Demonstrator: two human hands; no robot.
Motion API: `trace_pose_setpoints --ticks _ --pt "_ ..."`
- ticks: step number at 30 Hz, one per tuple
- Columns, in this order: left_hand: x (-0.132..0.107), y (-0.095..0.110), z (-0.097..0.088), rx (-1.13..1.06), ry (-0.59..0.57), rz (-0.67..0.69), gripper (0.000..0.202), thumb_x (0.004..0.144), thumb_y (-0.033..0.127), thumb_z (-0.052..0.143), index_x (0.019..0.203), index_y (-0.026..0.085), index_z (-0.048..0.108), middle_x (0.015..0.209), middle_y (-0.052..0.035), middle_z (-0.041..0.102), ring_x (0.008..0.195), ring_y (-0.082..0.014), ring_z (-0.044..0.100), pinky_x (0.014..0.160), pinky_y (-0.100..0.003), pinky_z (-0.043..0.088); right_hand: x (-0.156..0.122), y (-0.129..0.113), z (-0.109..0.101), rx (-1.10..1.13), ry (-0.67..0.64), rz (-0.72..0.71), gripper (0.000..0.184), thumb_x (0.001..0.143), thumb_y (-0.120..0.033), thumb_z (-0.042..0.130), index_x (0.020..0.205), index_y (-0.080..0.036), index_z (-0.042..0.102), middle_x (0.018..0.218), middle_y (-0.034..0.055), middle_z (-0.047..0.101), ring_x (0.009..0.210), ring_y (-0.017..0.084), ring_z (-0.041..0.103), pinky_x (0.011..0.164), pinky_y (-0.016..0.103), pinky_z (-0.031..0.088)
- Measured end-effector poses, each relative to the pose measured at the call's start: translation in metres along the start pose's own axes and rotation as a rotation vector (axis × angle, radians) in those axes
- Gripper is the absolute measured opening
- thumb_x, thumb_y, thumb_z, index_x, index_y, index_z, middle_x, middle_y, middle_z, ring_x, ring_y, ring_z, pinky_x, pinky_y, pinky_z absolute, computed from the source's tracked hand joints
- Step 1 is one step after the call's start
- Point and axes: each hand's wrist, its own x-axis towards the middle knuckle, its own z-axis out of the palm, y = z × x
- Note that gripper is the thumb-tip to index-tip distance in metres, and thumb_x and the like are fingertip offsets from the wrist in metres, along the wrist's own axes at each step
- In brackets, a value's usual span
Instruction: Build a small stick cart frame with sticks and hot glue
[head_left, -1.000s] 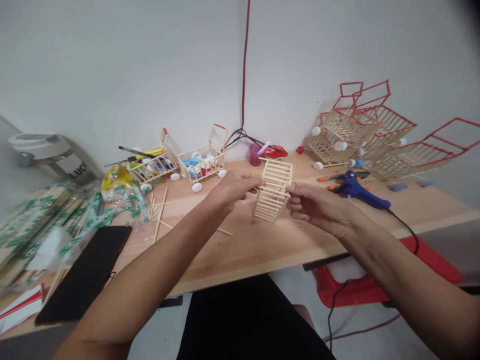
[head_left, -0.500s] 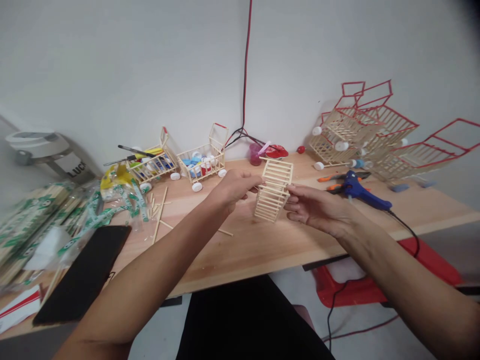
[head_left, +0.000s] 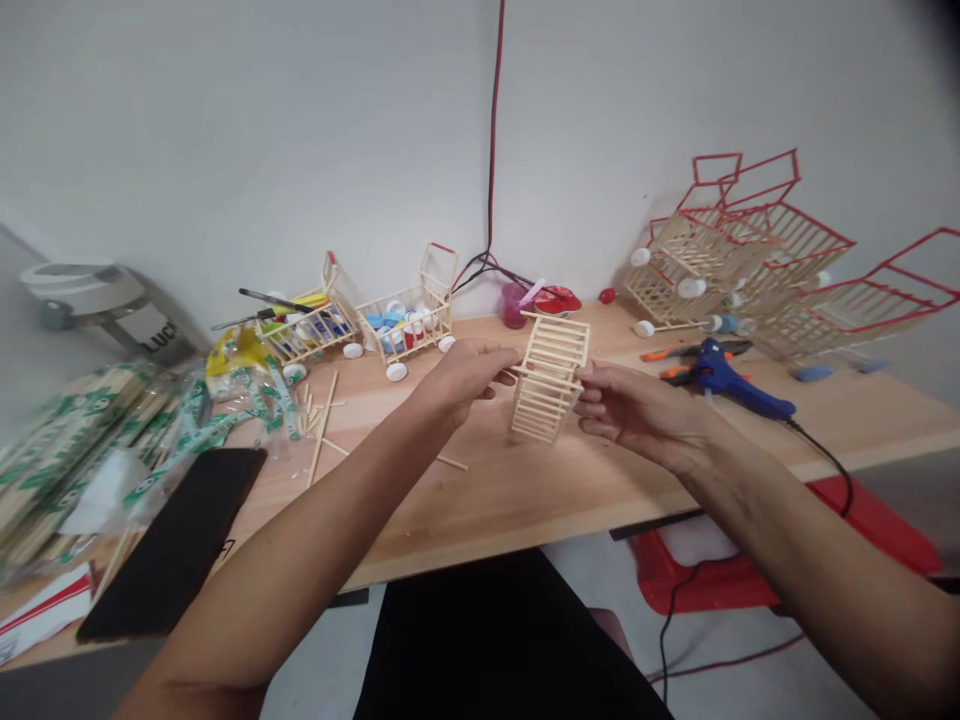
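Between my hands is a small slatted frame (head_left: 551, 375) built of thin wooden sticks, tilted and held above the table. My left hand (head_left: 480, 372) pinches its left side with thumb and fingertips. On the opposite side, my right hand (head_left: 619, 400) grips its edge between thumb and forefinger, the other fingers curled below. Beyond the frame stand a purple cup (head_left: 514, 305) and a red dish (head_left: 558, 299). Near my left wrist lie several loose sticks (head_left: 322, 425).
Two small stick carts (head_left: 405, 325) filled with odds and ends stand by the wall. To the right are larger red-trimmed carts (head_left: 787, 260), a blue glue gun (head_left: 731, 380) and pliers (head_left: 667, 365). A black phone (head_left: 176, 545), bagged sticks (head_left: 82, 450) and a jar (head_left: 120, 310) occupy the left.
The view has shifted slightly, moving the carts and glue gun a little in the picture. Both hands keep their hold on the stick frame, which is nearly still.
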Motion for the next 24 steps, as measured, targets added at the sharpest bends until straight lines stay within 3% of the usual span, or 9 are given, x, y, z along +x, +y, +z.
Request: trace_pose_setpoints --ticks 8,24 --pt "0.0010 0.0022 0.0003 0.042 -0.032 -0.002 0.015 0.069 0.030 0.074 0.069 0.015 0.069 0.076 -0.0033 0.067 0.073 -0.0130 0.054 0.064 -0.026 0.031 -0.0010 -0.0011 0.0037 0.024 -0.019 0.004 0.034 0.070 -0.026 0.082 0.074 -0.019 0.049 0.062 -0.0066 0.035 0.053 0.006 0.030 0.043 0.016 0.027" --pt "0.0002 0.0029 0.0088 -0.012 -0.067 -0.023 0.017 0.078 0.030 0.066 0.071 0.015 0.066 0.078 -0.0029 0.066 0.072 -0.0122 0.055 0.066 -0.027 0.031 0.0008 0.0015 0.0049 0.095 0.001 0.002 0.036 0.065 -0.022 0.082 0.068 -0.019 0.046 0.057 -0.0084 0.029 0.051 0.005 0.024 0.044 0.017 0.024"
